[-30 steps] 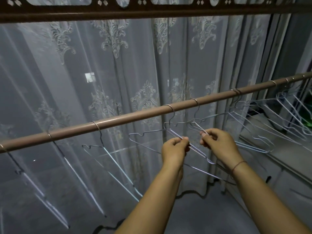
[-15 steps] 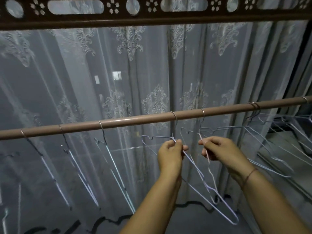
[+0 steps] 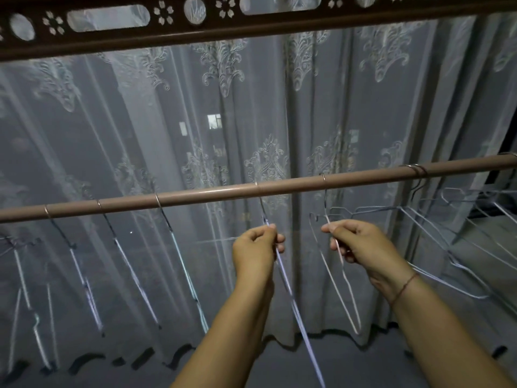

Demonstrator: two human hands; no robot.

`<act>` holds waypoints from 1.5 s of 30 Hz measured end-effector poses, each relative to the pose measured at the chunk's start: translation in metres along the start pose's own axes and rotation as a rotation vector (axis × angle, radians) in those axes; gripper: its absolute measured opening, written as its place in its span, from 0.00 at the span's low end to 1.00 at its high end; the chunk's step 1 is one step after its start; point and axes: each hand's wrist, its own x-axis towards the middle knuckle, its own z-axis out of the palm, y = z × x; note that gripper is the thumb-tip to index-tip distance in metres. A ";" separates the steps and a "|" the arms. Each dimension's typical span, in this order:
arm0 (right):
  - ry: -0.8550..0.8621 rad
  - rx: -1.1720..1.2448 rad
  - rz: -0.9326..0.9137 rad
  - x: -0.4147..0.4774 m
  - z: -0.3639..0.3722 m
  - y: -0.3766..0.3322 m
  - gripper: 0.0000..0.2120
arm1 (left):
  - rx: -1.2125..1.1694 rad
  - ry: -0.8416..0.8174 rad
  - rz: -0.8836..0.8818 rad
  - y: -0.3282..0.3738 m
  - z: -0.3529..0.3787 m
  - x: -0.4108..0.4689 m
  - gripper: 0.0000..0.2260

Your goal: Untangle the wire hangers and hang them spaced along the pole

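Note:
A brown pole [image 3: 212,195] runs across the view, rising to the right. My left hand [image 3: 256,249] pinches the neck of a wire hanger [image 3: 291,295] hooked on the pole's middle; it hangs edge-on. My right hand [image 3: 361,246] grips the neck of a second wire hanger [image 3: 345,292] hooked a little farther right. The two hangers hang apart. Three spaced hangers [image 3: 131,273] hang on the left part of the pole. A tangled bunch of hangers [image 3: 453,236] spreads sideways at the right end.
A sheer embroidered curtain [image 3: 251,113] hangs close behind the pole. A dark carved wooden valance [image 3: 195,26] crosses the top. A ledge [image 3: 486,242] lies at the lower right under the tangled bunch. The floor is dim below.
The two hangers in my hands have separated: the left one swung down edge-on and slid left, the right one now hangs on its own. The view tilted upward.

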 end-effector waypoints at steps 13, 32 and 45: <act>-0.043 0.011 -0.001 0.004 0.017 0.001 0.09 | 0.010 0.167 0.049 0.016 -0.054 0.019 0.06; -0.150 0.044 -0.020 0.016 0.036 0.003 0.09 | 0.036 0.216 0.019 0.007 -0.059 0.027 0.09; 0.188 -0.152 -0.306 0.013 -0.081 -0.006 0.05 | 0.224 0.147 0.611 0.024 0.035 -0.045 0.08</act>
